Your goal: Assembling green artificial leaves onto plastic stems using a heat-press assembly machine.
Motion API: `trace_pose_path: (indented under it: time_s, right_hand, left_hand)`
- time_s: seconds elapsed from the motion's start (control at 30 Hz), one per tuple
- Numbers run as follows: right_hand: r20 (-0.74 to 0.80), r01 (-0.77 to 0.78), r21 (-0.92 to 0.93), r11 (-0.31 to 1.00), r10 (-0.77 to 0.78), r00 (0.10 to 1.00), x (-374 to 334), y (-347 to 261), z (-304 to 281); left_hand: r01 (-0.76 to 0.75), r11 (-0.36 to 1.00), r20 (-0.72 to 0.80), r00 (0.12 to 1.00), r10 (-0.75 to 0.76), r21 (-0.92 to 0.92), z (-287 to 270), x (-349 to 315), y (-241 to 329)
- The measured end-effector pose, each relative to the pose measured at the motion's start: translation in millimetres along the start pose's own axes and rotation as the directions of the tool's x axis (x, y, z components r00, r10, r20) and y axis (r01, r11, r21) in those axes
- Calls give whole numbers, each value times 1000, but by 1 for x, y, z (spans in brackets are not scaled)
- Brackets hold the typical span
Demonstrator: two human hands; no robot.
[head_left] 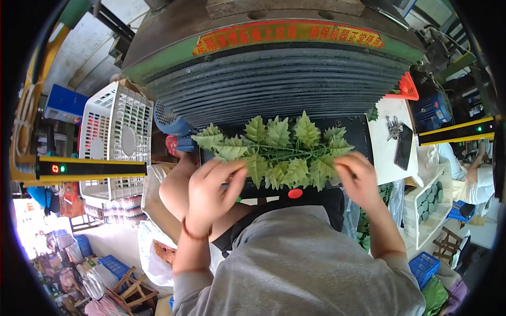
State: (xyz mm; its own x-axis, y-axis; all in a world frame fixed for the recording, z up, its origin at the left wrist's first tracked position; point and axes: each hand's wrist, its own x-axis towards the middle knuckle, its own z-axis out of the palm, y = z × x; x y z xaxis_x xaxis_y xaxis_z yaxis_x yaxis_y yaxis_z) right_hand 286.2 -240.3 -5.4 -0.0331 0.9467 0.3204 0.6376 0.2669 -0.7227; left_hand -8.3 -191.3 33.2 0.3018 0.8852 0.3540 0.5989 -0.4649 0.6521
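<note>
A spray of green artificial leaves [278, 152] with jagged edges lies spread sideways before me, its thin stems running across the middle. My left hand [215, 184] pinches the leaves at its left side, thumb and fingers together. At the right side, the fingertips of my right hand [359, 176] close on a leaf edge. Behind the spray is the machine's ribbed dark bellows [279, 79]. A round red button [295, 194] shows just below the leaves, close to my lap.
Yellow-black bars with small lights flank me at left [95, 169] and right [458, 131]. A white board [387, 158] holds keys [394, 127] and a phone [404, 147]. White plastic crates stand left [113, 137] and right [427, 205]. Another person [474, 171] sits at far right.
</note>
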Motion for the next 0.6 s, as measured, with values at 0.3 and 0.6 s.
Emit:
trace_pose_path:
  time_s: [0.3, 0.6]
  right_hand:
    - [252, -49, 47, 998, 36, 967, 31, -9, 19]
    - [181, 238, -7, 971, -233, 955, 34, 30, 0]
  left_hand:
    - [-355, 922, 351, 892, 286, 151, 25, 46, -33]
    - [-206, 969, 114, 975, 192, 134, 74, 22, -7]
